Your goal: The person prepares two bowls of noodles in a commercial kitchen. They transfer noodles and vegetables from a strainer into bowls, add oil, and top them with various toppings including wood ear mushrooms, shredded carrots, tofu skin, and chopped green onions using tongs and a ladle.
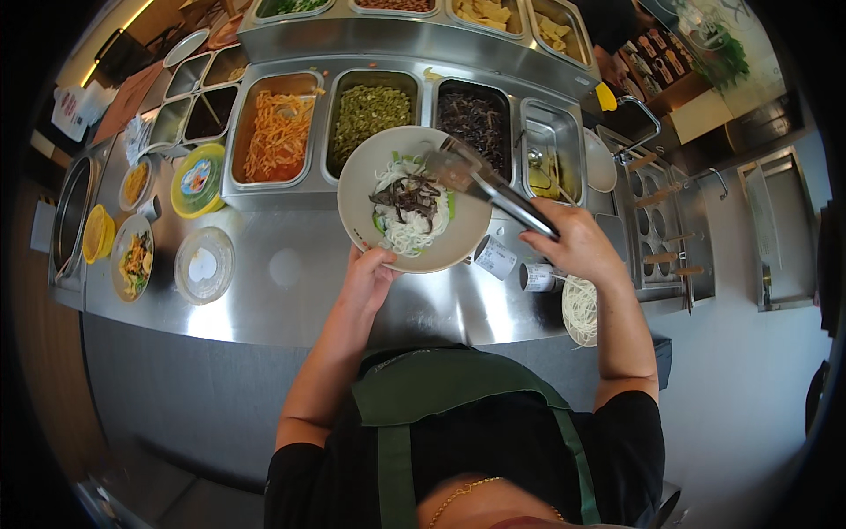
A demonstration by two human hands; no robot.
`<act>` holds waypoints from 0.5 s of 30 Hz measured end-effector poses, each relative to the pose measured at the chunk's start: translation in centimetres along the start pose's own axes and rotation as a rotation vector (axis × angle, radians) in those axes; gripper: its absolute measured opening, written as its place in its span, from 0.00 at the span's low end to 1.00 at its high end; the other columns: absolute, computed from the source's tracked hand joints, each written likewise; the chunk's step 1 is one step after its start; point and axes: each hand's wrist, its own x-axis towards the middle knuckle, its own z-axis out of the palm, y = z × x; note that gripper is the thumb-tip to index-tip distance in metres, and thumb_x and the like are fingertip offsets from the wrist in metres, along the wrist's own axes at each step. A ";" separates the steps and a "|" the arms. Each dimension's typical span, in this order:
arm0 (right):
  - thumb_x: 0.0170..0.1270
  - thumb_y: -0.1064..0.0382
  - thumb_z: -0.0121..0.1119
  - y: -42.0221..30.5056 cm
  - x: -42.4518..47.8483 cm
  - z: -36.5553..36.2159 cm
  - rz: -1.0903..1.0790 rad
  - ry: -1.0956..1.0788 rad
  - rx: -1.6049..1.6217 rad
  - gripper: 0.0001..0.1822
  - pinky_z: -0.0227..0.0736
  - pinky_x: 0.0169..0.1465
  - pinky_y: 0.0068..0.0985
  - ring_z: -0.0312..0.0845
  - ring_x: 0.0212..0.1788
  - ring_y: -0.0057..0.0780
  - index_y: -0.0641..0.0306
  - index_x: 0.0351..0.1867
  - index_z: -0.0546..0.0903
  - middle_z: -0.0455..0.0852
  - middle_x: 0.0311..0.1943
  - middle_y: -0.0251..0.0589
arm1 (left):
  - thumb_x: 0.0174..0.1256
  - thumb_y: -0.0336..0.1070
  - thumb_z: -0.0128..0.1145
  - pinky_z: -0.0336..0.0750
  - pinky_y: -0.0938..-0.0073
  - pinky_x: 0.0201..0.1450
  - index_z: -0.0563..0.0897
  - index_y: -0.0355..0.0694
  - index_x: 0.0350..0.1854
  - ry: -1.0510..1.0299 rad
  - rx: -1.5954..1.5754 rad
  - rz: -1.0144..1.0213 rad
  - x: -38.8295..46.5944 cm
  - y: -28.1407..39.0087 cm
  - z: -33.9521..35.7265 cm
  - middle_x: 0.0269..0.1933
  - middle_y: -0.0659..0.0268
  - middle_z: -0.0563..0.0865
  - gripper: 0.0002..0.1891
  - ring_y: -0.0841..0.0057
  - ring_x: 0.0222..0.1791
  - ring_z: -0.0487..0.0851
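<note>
My left hand [372,274] grips the near rim of a wide beige bowl [360,188] and holds it up before the topping pans. White noodles [404,237] lie in the bowl over some green vegetable, with dark shredded topping [413,197] on top of them. In my right hand [572,238] is a pair of metal tongs [505,198] with a dark handle. Their blurred tips reach over the right side of the bowl. Behind the bowl stand pans of orange shreds [277,135], chopped green pickle [371,116] and dark shreds [472,119].
On the right are a plate of white noodles [581,311], curled printed slips [496,256] and a noodle cooker [651,225] with wooden-handled baskets. On the left stand a plated dish [134,258], a round clear lid [205,264] and a yellow-rimmed tub [198,180]. Another person's hand [611,66] shows at upper right.
</note>
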 end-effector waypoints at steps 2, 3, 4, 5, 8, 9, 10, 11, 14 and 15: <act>0.48 0.63 0.65 -1.1 0.3 -0.2 0.049 -0.002 0.076 0.21 0.71 0.35 0.33 0.77 0.31 0.50 0.71 0.43 0.75 0.80 0.29 0.54 | 0.47 0.22 0.48 0.77 0.65 0.46 0.64 0.32 0.57 0.012 -0.013 0.020 -0.7 0.4 -0.6 0.51 0.54 0.76 0.28 0.64 0.49 0.78; 0.48 0.63 0.65 -1.5 0.5 0.2 0.022 0.006 0.045 0.21 0.71 0.35 0.33 0.77 0.31 0.50 0.71 0.43 0.75 0.80 0.29 0.54 | 0.47 0.22 0.48 0.77 0.64 0.46 0.64 0.32 0.57 0.020 -0.021 0.032 -1.0 0.7 -0.6 0.52 0.54 0.76 0.28 0.64 0.49 0.77; 0.48 0.63 0.65 -1.9 0.6 0.5 -0.006 0.014 0.014 0.21 0.71 0.35 0.32 0.77 0.31 0.50 0.71 0.43 0.75 0.80 0.29 0.54 | 0.47 0.22 0.48 0.77 0.64 0.47 0.64 0.32 0.57 0.030 -0.028 0.044 -1.4 1.1 -0.8 0.52 0.54 0.75 0.28 0.64 0.50 0.77; 0.48 0.63 0.65 -2.3 0.8 0.9 -0.035 0.022 -0.017 0.21 0.71 0.35 0.32 0.77 0.31 0.50 0.71 0.43 0.75 0.80 0.29 0.54 | 0.47 0.22 0.48 0.77 0.63 0.47 0.64 0.32 0.57 0.053 -0.028 0.047 -1.9 1.4 -1.3 0.53 0.54 0.75 0.29 0.64 0.51 0.77; 0.47 0.61 0.66 -3.4 1.5 2.1 -0.097 -0.113 -0.185 0.24 0.72 0.34 0.35 0.77 0.30 0.49 0.69 0.45 0.74 0.80 0.31 0.54 | 0.46 0.21 0.48 0.77 0.62 0.47 0.62 0.32 0.58 0.100 -0.030 0.060 -3.1 1.9 -3.0 0.53 0.54 0.74 0.29 0.63 0.51 0.76; 0.47 0.61 0.65 -4.0 1.9 2.1 -0.062 -0.164 -0.227 0.24 0.72 0.34 0.35 0.77 0.29 0.49 0.69 0.46 0.74 0.80 0.31 0.53 | 0.46 0.21 0.48 0.77 0.62 0.46 0.61 0.32 0.58 0.105 -0.032 0.069 -3.2 2.1 -3.4 0.53 0.54 0.74 0.30 0.63 0.50 0.77; 0.47 0.61 0.66 -4.5 2.2 2.1 -0.082 -0.160 -0.273 0.24 0.72 0.34 0.35 0.77 0.29 0.48 0.69 0.46 0.74 0.80 0.31 0.53 | 0.46 0.21 0.48 0.77 0.62 0.45 0.61 0.32 0.59 0.110 -0.034 0.077 -3.3 2.2 -3.9 0.52 0.53 0.74 0.31 0.63 0.49 0.77; 0.47 0.61 0.66 -4.9 2.5 2.1 -0.100 -0.156 -0.319 0.24 0.72 0.34 0.35 0.78 0.29 0.48 0.69 0.46 0.75 0.80 0.31 0.53 | 0.46 0.21 0.48 0.77 0.62 0.46 0.61 0.32 0.59 0.117 -0.041 0.079 -3.5 2.4 -4.5 0.52 0.53 0.75 0.31 0.63 0.49 0.77; 0.48 0.60 0.65 -4.4 3.3 1.2 -0.110 -0.073 -0.275 0.24 0.73 0.34 0.33 0.78 0.29 0.46 0.70 0.45 0.75 0.81 0.31 0.52 | 0.46 0.22 0.48 0.76 0.61 0.48 0.63 0.32 0.58 0.129 -0.071 0.074 -3.6 2.7 -5.8 0.52 0.54 0.75 0.30 0.63 0.49 0.77; 0.48 0.60 0.65 -3.7 3.5 0.3 -0.099 -0.027 -0.237 0.24 0.73 0.34 0.33 0.79 0.29 0.46 0.70 0.45 0.75 0.81 0.31 0.52 | 0.46 0.22 0.48 0.75 0.62 0.48 0.63 0.32 0.58 0.135 -0.082 0.074 -3.7 2.8 -6.1 0.51 0.54 0.76 0.30 0.63 0.49 0.77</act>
